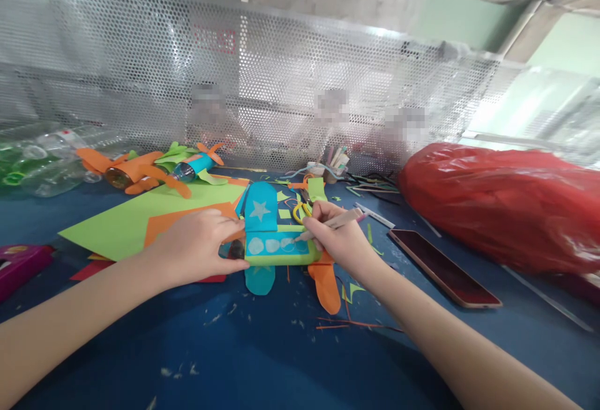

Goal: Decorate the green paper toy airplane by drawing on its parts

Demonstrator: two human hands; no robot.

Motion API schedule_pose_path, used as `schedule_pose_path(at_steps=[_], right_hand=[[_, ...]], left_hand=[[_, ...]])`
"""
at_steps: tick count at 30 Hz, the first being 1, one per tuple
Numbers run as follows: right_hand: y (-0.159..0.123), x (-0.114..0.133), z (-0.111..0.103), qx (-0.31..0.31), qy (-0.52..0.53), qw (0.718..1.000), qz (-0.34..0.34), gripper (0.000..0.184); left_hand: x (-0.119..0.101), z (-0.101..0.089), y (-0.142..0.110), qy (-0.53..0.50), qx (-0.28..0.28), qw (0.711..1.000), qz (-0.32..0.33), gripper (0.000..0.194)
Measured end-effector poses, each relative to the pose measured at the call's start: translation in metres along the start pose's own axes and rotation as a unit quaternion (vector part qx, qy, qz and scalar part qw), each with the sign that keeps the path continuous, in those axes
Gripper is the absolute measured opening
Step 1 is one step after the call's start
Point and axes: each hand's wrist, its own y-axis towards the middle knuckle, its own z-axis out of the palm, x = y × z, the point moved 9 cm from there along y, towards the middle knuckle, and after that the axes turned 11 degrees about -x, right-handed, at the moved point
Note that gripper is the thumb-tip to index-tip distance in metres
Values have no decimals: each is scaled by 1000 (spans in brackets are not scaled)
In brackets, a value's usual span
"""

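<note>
A toy airplane (281, 259) made from a bottle and coloured paper lies across the middle of the table. Its body is green, with blue wings and orange tail pieces. A blue strip (276, 245) on its side carries whitish round spots, and a pale star marks the upper wing (260, 208). My left hand (199, 244) grips the bottle's neck end between thumb and fingers. In my right hand (338, 235) is a marker (332, 222), its tip touching the blue strip at an outlined circle. Behind the right hand lie yellow-handled scissors (301, 212), partly hidden.
Sheets of green paper (117, 219) and orange paper lie to the left, near two more paper airplanes (135, 171) and plastic bottles (56, 160). A purple tool (23, 266) sits far left. On the right are a phone (445, 268) and a red plastic bag (497, 204). Pens stand in a cup (334, 169).
</note>
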Motion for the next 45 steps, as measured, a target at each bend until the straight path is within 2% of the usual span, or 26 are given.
schedule_pose_path(at_steps=[14, 25, 45], right_hand=[[-1, 0, -2, 2, -10, 1000, -6, 27], [-4, 3, 3, 26, -23, 999, -24, 28], [-6, 1, 6, 37, -6, 999, -5, 27]], left_hand=[[0, 1, 0, -1, 18, 1000, -8, 26], [-1, 0, 1, -2, 15, 1000, -9, 23], [-3, -1, 1, 0, 20, 1000, -8, 26]])
